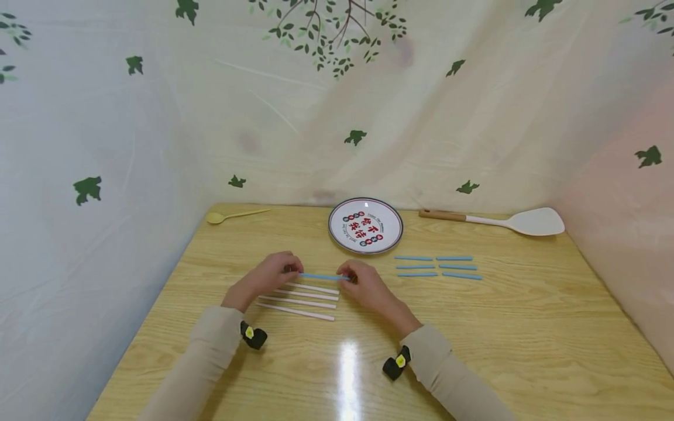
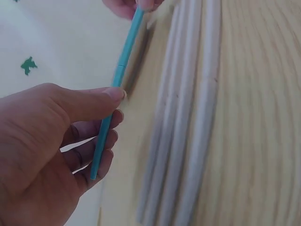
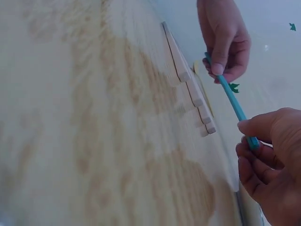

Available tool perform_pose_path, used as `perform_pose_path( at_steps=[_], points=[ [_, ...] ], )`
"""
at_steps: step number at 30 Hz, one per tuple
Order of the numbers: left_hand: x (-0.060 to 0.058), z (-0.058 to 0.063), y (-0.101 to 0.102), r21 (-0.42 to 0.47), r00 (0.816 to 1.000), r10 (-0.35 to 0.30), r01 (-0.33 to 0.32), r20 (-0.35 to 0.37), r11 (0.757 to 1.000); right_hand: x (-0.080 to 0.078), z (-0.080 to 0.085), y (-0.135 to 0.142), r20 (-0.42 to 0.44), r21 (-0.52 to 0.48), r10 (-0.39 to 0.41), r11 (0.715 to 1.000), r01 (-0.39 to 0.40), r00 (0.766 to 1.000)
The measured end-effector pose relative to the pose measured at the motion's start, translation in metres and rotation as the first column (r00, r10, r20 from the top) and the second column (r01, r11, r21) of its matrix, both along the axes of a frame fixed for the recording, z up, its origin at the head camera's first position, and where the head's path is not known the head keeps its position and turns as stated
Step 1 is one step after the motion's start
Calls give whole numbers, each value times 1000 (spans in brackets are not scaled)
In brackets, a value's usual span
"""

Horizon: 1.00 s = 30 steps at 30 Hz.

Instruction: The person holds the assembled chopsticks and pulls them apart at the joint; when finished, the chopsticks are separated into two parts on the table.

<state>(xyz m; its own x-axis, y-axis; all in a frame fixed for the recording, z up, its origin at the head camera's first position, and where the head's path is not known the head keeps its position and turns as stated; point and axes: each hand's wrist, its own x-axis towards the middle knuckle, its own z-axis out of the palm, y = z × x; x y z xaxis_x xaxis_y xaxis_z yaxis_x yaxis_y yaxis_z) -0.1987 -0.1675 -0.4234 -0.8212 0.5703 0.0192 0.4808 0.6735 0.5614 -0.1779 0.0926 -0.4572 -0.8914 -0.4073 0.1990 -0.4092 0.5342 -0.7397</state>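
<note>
Between left hand (image 1: 271, 273) and right hand (image 1: 365, 286) | blue stick (image 1: 320, 276) is spanning the gap | both are pinching it near its ends | looking light, stiff, probably smooth; thumb-and-finger end holds seemingly suiting it

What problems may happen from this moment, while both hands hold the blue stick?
1. The left hand and right hand both pinch the thin blue stick; if one lets go early, it may tip or drop.
2. The left hand is close to the four white sticks, so a low movement might push their row out of line.
3. If the right hand swings outward, it could brush the six other blue sticks.
</note>
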Motion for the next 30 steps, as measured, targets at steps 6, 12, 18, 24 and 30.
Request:
perform_pose_path(
  at_steps=[6,12,18,24,30],
  points=[
    [3,14,21,-5,998,-58,58,4,998,3,11,-2,-75,24,65,998,-63,995],
    [8,23,39,-28,995,-88,89,41,996,7,21,-1,-128,123,59,991,-43,990],
    [9,25,50,-20,995,-94,95,18,995,11,28,4,-128,146,48,989,-29,991],
    [8,22,55,17,995,-96,96,-21,995,11,29,9,-130,112,50,993,-36,990],
    [7,20,54,54,991,-102,106,-84,993,9,31,11,-142,112,44,993,-28,989]
  ],
)
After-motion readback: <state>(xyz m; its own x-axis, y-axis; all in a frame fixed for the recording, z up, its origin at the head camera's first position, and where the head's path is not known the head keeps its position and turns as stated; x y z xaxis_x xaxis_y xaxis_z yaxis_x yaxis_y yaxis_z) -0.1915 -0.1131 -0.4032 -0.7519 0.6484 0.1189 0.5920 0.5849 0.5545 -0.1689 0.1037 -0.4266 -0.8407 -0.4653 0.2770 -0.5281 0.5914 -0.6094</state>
